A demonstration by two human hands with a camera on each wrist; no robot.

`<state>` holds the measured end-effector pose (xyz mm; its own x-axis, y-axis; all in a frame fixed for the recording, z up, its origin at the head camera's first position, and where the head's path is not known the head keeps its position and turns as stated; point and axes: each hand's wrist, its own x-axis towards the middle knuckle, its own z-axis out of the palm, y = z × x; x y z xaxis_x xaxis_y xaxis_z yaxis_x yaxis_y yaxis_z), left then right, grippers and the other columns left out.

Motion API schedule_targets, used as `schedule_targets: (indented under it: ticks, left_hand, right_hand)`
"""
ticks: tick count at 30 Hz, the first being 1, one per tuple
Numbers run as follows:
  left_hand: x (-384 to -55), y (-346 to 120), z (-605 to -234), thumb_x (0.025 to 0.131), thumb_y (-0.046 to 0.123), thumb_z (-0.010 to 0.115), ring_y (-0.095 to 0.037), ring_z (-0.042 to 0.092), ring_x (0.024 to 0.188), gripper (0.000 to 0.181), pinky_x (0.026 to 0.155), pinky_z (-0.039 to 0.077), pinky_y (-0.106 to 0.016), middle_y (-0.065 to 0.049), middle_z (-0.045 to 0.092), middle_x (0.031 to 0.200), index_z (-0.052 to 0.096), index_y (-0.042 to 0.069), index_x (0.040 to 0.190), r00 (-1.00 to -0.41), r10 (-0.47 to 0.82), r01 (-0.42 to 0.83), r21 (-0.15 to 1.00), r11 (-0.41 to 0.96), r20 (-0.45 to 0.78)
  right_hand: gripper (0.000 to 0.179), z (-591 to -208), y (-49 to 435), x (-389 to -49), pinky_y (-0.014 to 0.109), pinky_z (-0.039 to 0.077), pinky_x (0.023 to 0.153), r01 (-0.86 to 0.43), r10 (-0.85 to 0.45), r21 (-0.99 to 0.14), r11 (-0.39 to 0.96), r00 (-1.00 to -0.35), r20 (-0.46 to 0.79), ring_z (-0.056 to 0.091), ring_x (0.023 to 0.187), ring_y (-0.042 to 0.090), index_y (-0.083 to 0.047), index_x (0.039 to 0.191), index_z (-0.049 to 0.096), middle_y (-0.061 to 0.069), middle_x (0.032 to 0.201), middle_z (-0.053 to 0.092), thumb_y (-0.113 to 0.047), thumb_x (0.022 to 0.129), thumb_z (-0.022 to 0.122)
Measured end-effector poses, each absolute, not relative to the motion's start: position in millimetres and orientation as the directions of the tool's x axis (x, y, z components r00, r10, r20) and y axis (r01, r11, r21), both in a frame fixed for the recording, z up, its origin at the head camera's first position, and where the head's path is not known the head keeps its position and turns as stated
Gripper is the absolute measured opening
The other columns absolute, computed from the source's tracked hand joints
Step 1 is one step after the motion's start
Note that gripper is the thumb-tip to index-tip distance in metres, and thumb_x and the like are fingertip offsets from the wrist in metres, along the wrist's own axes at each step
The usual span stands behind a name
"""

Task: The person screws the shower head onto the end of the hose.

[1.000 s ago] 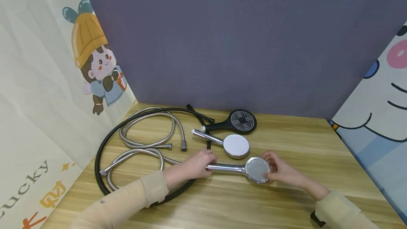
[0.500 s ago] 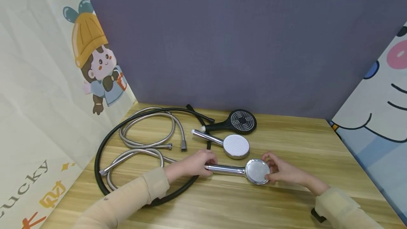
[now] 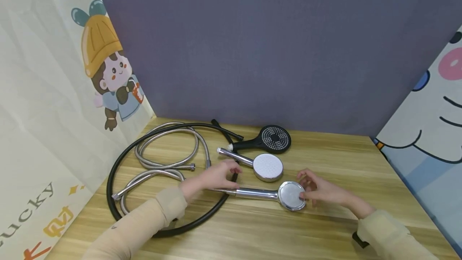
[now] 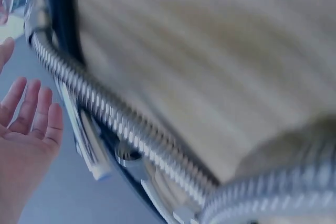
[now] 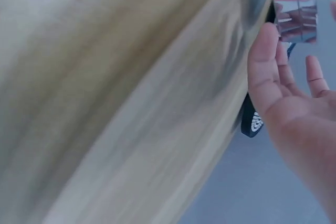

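Hovering just above the handle end of the nearest chrome head (image 3: 270, 194), the left hand (image 3: 221, 174) hangs with fingers loose and apart, holding nothing. The right hand (image 3: 319, 189) sits at the disc end, fingers relaxed; whether a fingertip touches the rim, I cannot tell. Between them the chrome head lies on the table (image 3: 343, 163), disc to the right, its handle meeting the end of a silver hose (image 4: 123, 121) that runs left beneath the left hand.

Just behind it lies a white-faced head (image 3: 261, 165), and behind that a black head (image 3: 261, 141). Off to the left, a black hose (image 3: 110, 181) loops widely round that silver hose and crosses a second silver coil (image 3: 187, 167) farther back. Beyond the table stands a dark wall (image 3: 245, 51), with a cartoon-printed curtain (image 3: 36, 83) on the left.
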<state>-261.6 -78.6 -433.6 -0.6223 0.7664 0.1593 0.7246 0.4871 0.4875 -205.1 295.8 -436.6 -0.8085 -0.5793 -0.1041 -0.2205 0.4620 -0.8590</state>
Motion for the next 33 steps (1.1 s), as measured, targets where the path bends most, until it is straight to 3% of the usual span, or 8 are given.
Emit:
schedule_targets:
  ticks: [4,12,18,26,33]
  left_hand:
    - [-275,-87,-426,0.076,0.023,0.079,-0.021,0.057,0.106,0.044,0.095,0.046,-0.035,-0.005,0.062,0.112,0.063,0.005,0.113,-0.674,0.706,0.709,0.461,0.534,0.218]
    - [-300,-103,-421,0.075,0.018,0.08,-0.027,0.055,0.109,0.047,0.097,0.044,-0.043,-0.007,0.06,0.116,0.061,0.004,0.116,-0.779,0.566,0.599,0.589,0.543,0.27]
    - [-313,-108,-424,0.076,0.018,0.079,-0.029,0.052,0.114,0.051,0.099,0.042,-0.046,-0.008,0.057,0.121,0.059,0.005,0.121,-0.837,0.494,0.517,0.633,0.576,0.234]
    - [-324,-113,-434,0.075,0.015,0.079,-0.031,0.051,0.115,0.052,0.099,0.041,-0.048,-0.01,0.056,0.123,0.059,0.007,0.122,-0.868,0.444,0.474,0.64,0.605,0.224]
    - [-331,-114,-441,0.076,0.013,0.078,-0.035,0.049,0.116,0.053,0.098,0.042,-0.047,-0.011,0.055,0.124,0.057,0.006,0.124,-0.869,0.452,0.464,0.646,0.606,0.2]
  right_hand:
    - [0.049,-430,293,-212,0.037,0.053,0.051,-0.26,-0.554,-0.831,0.491,-0.83,-0.067,0.057,0.08,0.019,0.006,0.123,0.035,0.026,0.111,0.049,-0.013,0.089,0.065]
    - [0.049,-424,284,-231,0.036,0.054,0.06,-0.271,-0.496,-0.808,0.524,-0.868,-0.031,0.056,0.088,0.026,0.006,0.125,0.037,0.029,0.111,0.05,-0.011,0.088,0.065]
    - [0.052,-421,277,-244,0.045,0.055,0.067,-0.164,-0.468,-0.868,0.469,-0.879,-0.087,0.058,0.092,0.029,0.006,0.131,0.032,0.03,0.116,0.047,-0.011,0.091,0.061]
    - [0.05,-424,263,-266,0.047,0.053,0.078,-0.07,-0.429,-0.876,0.476,-0.889,-0.162,0.058,0.094,0.027,0.002,0.133,0.033,0.028,0.119,0.046,-0.011,0.092,0.059]
    - [0.05,-428,257,-280,0.045,0.054,0.072,-0.087,-0.436,-0.867,0.491,-0.886,-0.158,0.06,0.088,0.028,0.005,0.13,0.034,0.027,0.114,0.048,-0.01,0.091,0.06]
